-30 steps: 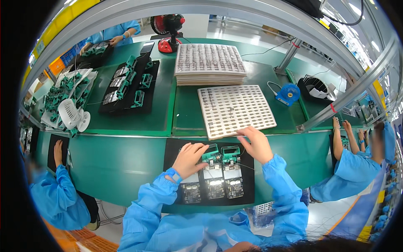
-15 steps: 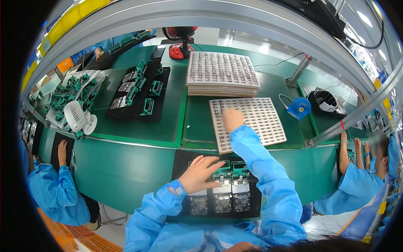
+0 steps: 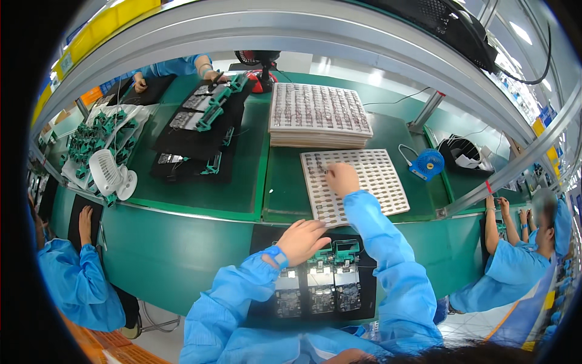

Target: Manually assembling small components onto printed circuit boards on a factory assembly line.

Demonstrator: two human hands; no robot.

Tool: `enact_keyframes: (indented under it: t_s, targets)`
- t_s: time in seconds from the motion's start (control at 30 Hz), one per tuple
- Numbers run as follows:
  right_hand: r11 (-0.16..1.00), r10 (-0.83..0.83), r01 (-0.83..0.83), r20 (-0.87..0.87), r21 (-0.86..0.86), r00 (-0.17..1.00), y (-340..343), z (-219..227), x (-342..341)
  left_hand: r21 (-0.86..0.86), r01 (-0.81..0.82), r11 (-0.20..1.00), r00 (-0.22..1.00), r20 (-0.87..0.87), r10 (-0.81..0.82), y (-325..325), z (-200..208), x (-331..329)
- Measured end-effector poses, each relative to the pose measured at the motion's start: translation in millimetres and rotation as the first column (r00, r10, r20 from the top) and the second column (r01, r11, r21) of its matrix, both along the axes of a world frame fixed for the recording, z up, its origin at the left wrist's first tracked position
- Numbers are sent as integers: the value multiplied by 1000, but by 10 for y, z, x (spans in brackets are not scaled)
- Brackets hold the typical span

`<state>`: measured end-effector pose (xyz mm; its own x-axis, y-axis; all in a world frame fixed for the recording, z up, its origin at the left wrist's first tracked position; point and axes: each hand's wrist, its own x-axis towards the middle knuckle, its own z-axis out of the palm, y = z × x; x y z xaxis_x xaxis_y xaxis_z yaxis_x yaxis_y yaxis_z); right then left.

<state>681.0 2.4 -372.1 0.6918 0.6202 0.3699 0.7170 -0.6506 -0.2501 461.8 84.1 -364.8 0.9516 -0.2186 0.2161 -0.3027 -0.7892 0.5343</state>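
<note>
While my right hand (image 3: 342, 179) reaches out over the white grid tray (image 3: 354, 188), its fingers are pinched down on one of the tiny parts in the tray's near-left cells, though I cannot tell whether they actually grip it. The tray lies flat on the green surface (image 3: 242, 182), just in front of a stack of similar trays (image 3: 319, 115). My left hand (image 3: 301, 240) rests with fingers spread and released, holding nothing, on the green fixtures (image 3: 330, 253) at the top of the black mat (image 3: 315, 285), where three circuit boards (image 3: 318, 288) sit side by side. A small blue fan (image 3: 428, 164) stands right of the tray.
</note>
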Motion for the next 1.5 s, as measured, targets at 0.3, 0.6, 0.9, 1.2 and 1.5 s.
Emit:
enact_keyframes:
  t_s: [0.3,0.6,0.9,1.2,1.5]
  targets:
    - [823,495,122,-807,554,323,-948,663,-810,-530,-194,826,957,83,277,-80,217,-104]
    - [806,539,147,-814,573,218,-1737,463,-1946,-742,-173,647,984,-165,74,-513,442,-594]
    - [848,275,169,-690,502,669,-1712,54,-2334,-392,-220,893,956,95,277,-838,93,-485]
    - [896,65,30,-199,442,978,-1562,340,-2311,-426,-236,873,957,56,285,-822,243,-328]
    - [854,226,178,-657,489,719,-1630,-14,-2240,-286,-246,926,953,102,284,-789,-16,-299]
